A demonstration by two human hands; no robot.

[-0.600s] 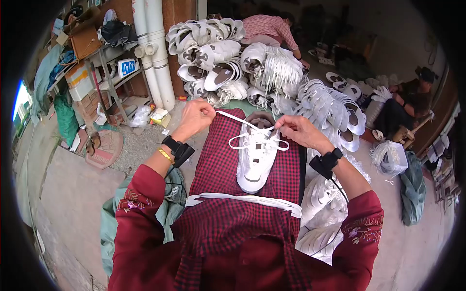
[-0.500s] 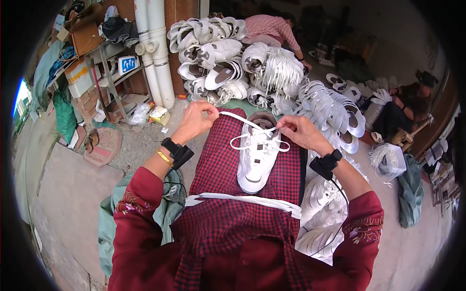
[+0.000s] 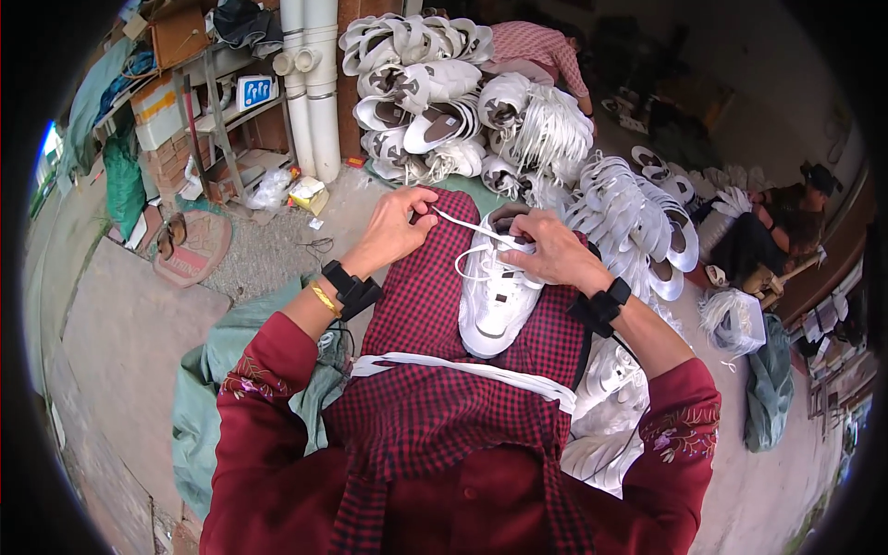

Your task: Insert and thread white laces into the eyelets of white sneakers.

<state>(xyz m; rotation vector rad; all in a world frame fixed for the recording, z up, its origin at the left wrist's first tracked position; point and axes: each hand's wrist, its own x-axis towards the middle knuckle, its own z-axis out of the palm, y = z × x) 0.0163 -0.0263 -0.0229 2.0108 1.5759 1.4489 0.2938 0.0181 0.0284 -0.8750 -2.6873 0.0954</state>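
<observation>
A white sneaker (image 3: 493, 314) lies on my lap, toe toward me, on a red-and-black checked apron (image 3: 416, 277). Its white shoelace (image 3: 467, 224) stretches taut from the top of the tongue to my left hand (image 3: 396, 225), which pinches the lace's end between thumb and fingers. My right hand (image 3: 551, 248) is closed over the collar and upper eyelets, gripping the lace close to the shoe. A lace loop stands out on the shoe's left side. The right fingertips partly cover the upper lacing.
Stacks of white shoe uppers (image 3: 435, 88) rise beyond my knees, with more uppers (image 3: 638, 222) to the right. Green sacking (image 3: 240, 379) lies at my left. White pipes (image 3: 319, 102) and a cluttered shelf (image 3: 227, 120) stand far left. Two people sit farther back.
My right hand has moved in over the shoe's upper lacing, and the loop on the right side is now hidden. My left hand has shifted slightly right, still pulling the lace. The view has shifted slightly.
</observation>
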